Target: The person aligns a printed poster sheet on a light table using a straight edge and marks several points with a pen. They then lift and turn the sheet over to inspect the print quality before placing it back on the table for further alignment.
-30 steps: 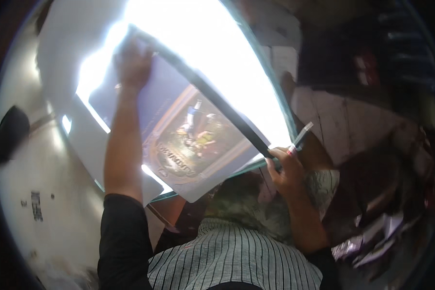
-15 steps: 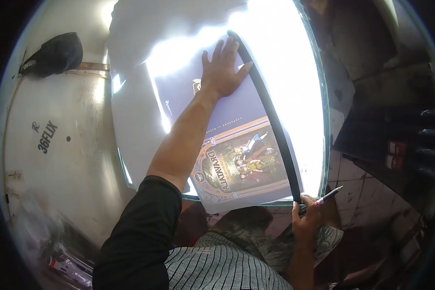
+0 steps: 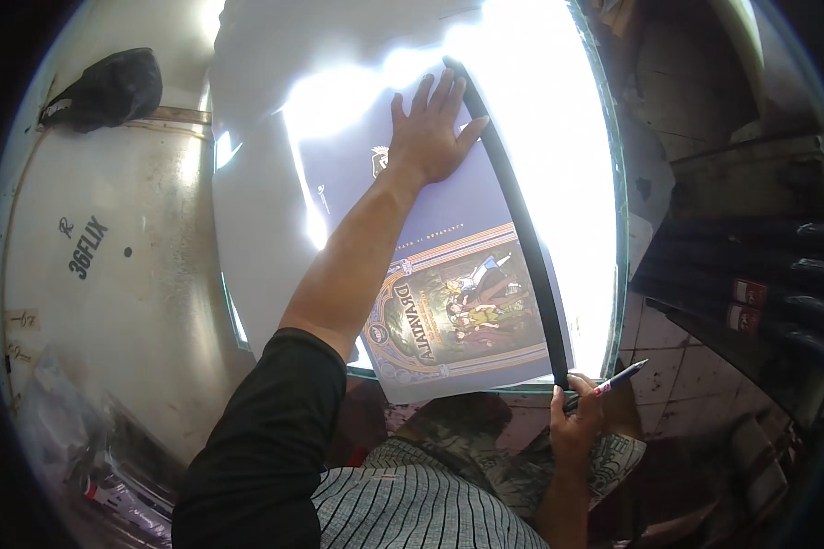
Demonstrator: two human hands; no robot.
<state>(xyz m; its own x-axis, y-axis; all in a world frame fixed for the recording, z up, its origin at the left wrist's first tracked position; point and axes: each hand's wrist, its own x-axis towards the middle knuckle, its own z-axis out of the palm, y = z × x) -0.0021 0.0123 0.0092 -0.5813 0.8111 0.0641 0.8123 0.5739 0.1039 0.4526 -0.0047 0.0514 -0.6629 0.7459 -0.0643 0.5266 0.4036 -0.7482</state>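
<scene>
A printed sheet (image 3: 449,203), dark blue with a colourful framed illustration of several figures, lies on a brightly glowing glass-edged table (image 3: 584,183). Along its right side runs a long narrow black strip (image 3: 520,206), slanting from the far end to the near edge. My left hand (image 3: 432,137) is open and flat on the far part of the sheet, fingers spread, its thumb and fingertips reaching the strip. At the near edge my right hand (image 3: 577,423) is closed at the strip's end. A slim dark pen (image 3: 619,377) with a pointed tip also sticks out rightward from its fingers.
A larger pale sheet (image 3: 254,206) spreads under the print's left side. To the left stands a white panel (image 3: 69,302) with a black bag (image 3: 110,90) at its far end. Dark plastic-wrapped packs (image 3: 742,274) lie at right, above a tiled floor (image 3: 673,366).
The whole view has shifted slightly, so the far end of the strip and my left hand appear a little further right. Both hands keep their places on the sheet and strip.
</scene>
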